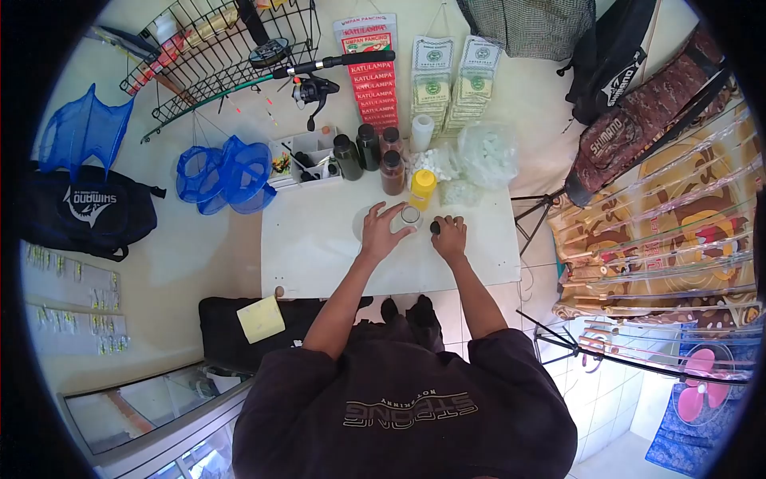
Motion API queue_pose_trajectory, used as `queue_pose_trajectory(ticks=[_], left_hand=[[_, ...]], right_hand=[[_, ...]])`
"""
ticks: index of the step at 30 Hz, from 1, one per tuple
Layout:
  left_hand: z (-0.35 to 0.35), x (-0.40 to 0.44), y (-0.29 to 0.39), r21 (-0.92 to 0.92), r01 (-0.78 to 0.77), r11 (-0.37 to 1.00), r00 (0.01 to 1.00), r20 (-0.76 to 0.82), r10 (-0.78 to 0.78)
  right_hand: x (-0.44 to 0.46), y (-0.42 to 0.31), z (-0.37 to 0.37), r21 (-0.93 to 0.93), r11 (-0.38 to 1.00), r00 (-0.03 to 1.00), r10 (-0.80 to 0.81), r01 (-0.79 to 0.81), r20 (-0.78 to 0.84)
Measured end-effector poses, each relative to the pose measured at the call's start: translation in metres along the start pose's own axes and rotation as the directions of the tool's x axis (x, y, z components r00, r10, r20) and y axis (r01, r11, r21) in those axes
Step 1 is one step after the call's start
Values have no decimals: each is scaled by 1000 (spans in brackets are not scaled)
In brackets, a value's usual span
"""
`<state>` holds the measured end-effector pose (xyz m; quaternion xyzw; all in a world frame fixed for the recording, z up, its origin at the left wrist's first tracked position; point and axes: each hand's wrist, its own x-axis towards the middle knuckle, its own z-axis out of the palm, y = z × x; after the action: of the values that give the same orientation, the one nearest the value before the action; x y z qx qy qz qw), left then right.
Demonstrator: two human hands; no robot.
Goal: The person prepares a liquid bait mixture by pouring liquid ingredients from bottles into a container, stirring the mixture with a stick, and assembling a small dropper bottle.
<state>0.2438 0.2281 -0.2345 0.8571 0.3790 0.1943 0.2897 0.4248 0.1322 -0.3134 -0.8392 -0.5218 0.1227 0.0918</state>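
Over the white table (319,255), my left hand (383,231) has its thumb and fingers spread apart, curved beside a small round clear container (410,215); whether they touch it cannot be made out. My right hand (452,236) is closed on a small black cap (436,227), held at its fingertips just right of the container. A yellow bottle (423,188) stands right behind the container. Dark bottles (348,157) and a brown-filled bottle (392,173) are upright further back, near a white bottle (422,132).
A white divided box (303,158) sits at the table's back left. Plastic bags (487,153) with pale contents lie at the back right. A fishing rod and reel (313,94) hang above. Rods on a stand (662,283) are to the right, a black bag (231,319) below left.
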Motion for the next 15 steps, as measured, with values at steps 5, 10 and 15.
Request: queue_pose_trajectory(ticks=[5, 10, 15], left_hand=[[-2, 0, 2, 10, 13, 1000, 1000, 2, -13], [2, 1, -3, 4, 12, 1000, 1000, 6, -12], [-1, -1, 1, 3, 45, 999, 999, -14, -45]], right_hand=[[4, -11, -25, 614, 786, 961, 110, 73, -255], [-3, -41, -82, 764, 591, 960, -71, 259, -270], [0, -53, -119, 332, 784, 849, -451, 524, -277]])
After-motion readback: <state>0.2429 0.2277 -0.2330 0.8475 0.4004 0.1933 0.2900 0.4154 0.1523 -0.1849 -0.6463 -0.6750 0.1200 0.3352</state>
